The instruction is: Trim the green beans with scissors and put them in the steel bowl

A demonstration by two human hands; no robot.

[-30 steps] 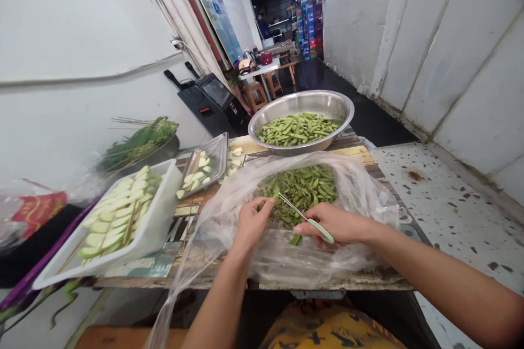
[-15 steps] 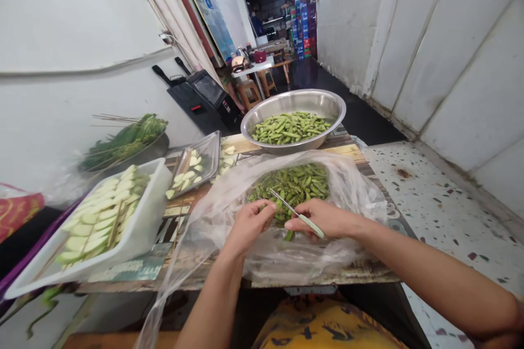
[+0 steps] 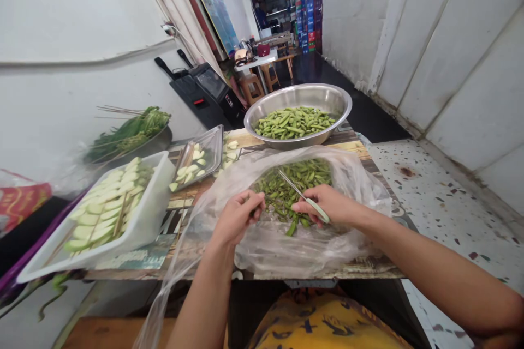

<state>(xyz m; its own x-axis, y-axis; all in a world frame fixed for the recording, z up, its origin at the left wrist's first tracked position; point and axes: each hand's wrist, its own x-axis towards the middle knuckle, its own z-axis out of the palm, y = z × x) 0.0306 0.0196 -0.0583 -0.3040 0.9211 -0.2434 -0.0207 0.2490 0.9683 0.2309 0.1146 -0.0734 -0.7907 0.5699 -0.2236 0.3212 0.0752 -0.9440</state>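
Observation:
My right hand (image 3: 325, 204) is wrapped round the pale green handle of a pair of scissors (image 3: 314, 208), whose thin metal blades point up and left over the bag. To the left, my left hand (image 3: 240, 215) has its fingers curled together at the bag's near left side; what they hold, if anything, I cannot make out. Beneath both hands lies an open clear plastic bag (image 3: 356, 185) with green bean pods (image 3: 303, 177) heaped inside. A few loose pods (image 3: 292, 228) lie close under the scissors. Behind the bag, a steel basin (image 3: 344, 114) holds more pods (image 3: 292, 122).
At the left, a white tub (image 3: 158, 196) holds pale green slices on skewers. A metal tray (image 3: 219, 147) with pale cut pieces sits behind it, near a bowl of leafy greens (image 3: 123, 133). The wooden-patterned table (image 3: 360, 150) has its near edge by my lap.
My left hand has moved left, away from the scissors and the pods. My right hand still grips the scissors over the bag. The view has shifted slightly.

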